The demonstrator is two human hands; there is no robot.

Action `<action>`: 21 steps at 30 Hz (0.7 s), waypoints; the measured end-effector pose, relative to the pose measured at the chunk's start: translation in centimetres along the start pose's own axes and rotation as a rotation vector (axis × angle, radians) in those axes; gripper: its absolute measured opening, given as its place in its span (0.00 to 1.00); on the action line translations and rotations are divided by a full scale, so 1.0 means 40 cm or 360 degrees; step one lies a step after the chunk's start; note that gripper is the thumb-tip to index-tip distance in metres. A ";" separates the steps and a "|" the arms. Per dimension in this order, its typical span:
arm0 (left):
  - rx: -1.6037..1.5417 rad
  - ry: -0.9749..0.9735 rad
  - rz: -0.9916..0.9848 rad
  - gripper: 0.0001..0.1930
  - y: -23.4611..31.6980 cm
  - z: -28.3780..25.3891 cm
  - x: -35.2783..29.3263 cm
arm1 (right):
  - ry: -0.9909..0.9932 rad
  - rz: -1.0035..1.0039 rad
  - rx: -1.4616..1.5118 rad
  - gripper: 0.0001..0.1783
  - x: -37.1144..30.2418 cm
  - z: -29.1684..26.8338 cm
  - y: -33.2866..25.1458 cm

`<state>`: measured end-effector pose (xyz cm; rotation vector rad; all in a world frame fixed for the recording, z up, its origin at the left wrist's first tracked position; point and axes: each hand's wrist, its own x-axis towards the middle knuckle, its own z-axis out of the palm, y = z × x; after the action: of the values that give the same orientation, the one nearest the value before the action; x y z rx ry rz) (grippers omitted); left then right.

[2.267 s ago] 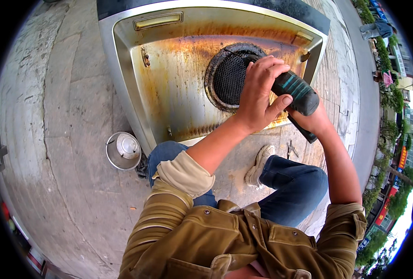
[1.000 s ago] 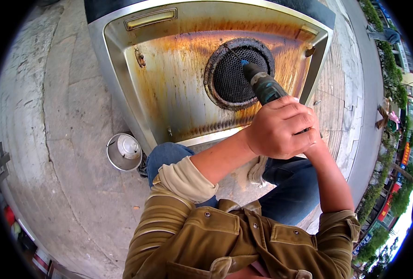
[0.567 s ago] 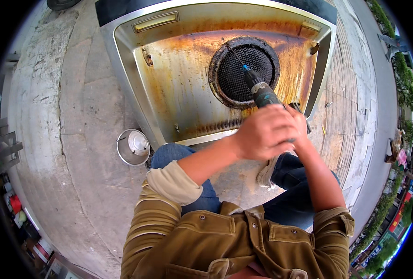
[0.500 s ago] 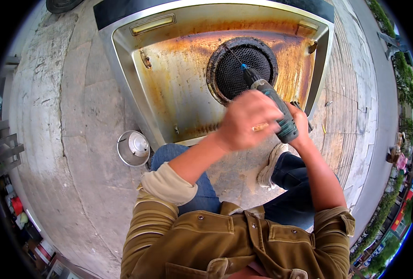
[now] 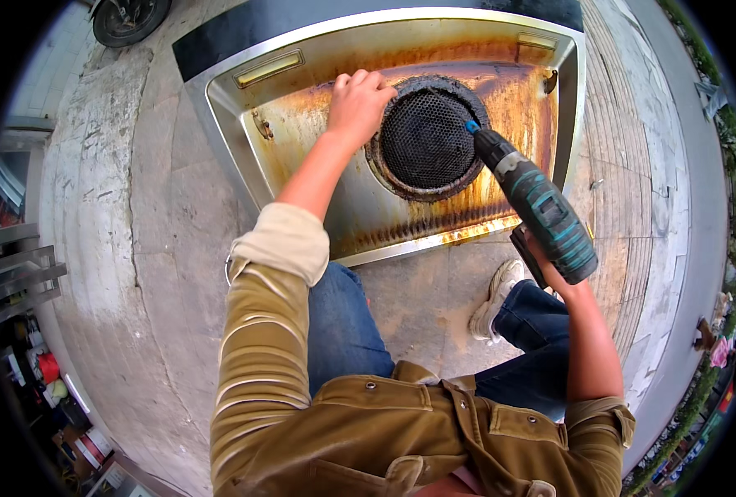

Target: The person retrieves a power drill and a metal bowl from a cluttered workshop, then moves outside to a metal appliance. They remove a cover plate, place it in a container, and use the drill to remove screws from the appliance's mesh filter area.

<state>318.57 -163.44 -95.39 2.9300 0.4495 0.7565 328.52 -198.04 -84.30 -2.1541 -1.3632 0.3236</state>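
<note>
A greasy, rust-stained range hood (image 5: 302, 199) lies on the ground with its underside facing up. Its round black mesh grille (image 5: 426, 137) has a thick grimy ring around it. At the ring's upper left edge is my left hand (image 5: 356, 108), its fingers curled; what they hold, if anything, is hidden. My right hand (image 5: 542, 261), mostly covered by the tool, grips the handle of a black and teal cordless drill (image 5: 542, 207). The drill's blue-tipped chuck points up and left, over the right side of the grille.
My knee (image 5: 347, 311) and a white shoe (image 5: 498, 300) are close to the hood's near edge. Worn paving (image 5: 177, 240) surrounds the hood. A vehicle wheel (image 5: 128, 18) stands at the far left, and metal racks (image 5: 24, 277) line the left side.
My left hand has left the drill and moved up and left to the grille's ring. My right hand has drawn the drill to the right and nearer to me.
</note>
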 end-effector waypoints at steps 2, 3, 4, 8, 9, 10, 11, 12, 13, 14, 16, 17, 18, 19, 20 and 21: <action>0.0128 -0.0108 0.0101 0.06 -0.003 0.033 0.031 | -0.0027 0.0049 -0.0202 0.10 -0.026 -0.012 0.019; 0.0199 -0.0150 0.0130 0.07 -0.011 0.043 0.040 | -0.0022 0.0167 -0.0042 0.10 -0.030 -0.016 0.017; 0.0256 -0.0194 0.0165 0.07 -0.007 0.052 0.049 | -0.0016 0.0299 0.0112 0.10 -0.033 -0.026 0.007; 0.0392 -0.0361 0.0244 0.08 0.001 0.064 0.075 | 0.0023 0.0467 0.0262 0.12 -0.053 -0.043 0.030; 0.0442 -0.0402 0.0273 0.08 0.004 0.064 0.080 | 0.0048 0.0557 0.0299 0.13 -0.062 -0.041 0.049; 0.0443 -0.0383 0.0301 0.07 0.005 0.065 0.081 | 0.0074 0.0560 0.0310 0.13 -0.064 -0.041 0.058; 0.0447 -0.0365 0.0326 0.07 0.003 0.064 0.081 | 0.0098 0.0559 0.0322 0.12 -0.064 -0.041 0.066; 0.0454 -0.0348 0.0348 0.06 -0.001 0.060 0.078 | 0.0119 0.0554 0.0336 0.12 -0.060 -0.041 0.071; 0.0392 -0.0316 0.0314 0.07 -0.003 0.060 0.075 | 0.0137 0.0605 0.0358 0.11 -0.057 -0.045 0.069; 0.0333 -0.0284 0.0276 0.07 -0.007 0.056 0.069 | 0.0166 0.0616 0.0357 0.11 -0.055 -0.049 0.068; 0.0192 -0.0119 0.0140 0.06 -0.016 0.030 0.048 | 0.0216 0.0633 0.0360 0.11 -0.051 -0.053 0.068; 0.0100 0.0007 0.0045 0.05 -0.011 -0.001 0.031 | 0.0220 0.0678 0.0363 0.10 -0.052 -0.058 0.066; 0.0010 0.0136 -0.0056 0.04 -0.011 -0.031 0.004 | 0.0222 0.0719 0.0364 0.10 -0.049 -0.066 0.060; -0.0020 0.0148 -0.0199 0.05 -0.020 -0.065 -0.038 | 0.0222 0.0755 0.0371 0.10 -0.046 -0.072 0.054; -0.0052 0.0153 -0.0353 0.05 -0.033 -0.098 -0.096 | 0.0209 0.0794 0.0377 0.09 -0.044 -0.070 0.050; -0.0057 0.0131 -0.0521 0.05 -0.050 -0.147 -0.177 | 0.0260 0.0706 0.0361 0.09 -0.049 -0.047 0.080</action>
<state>309.27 -163.64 -93.80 2.6983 0.8847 0.8272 330.93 -201.43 -84.82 -2.2153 -0.7126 0.4363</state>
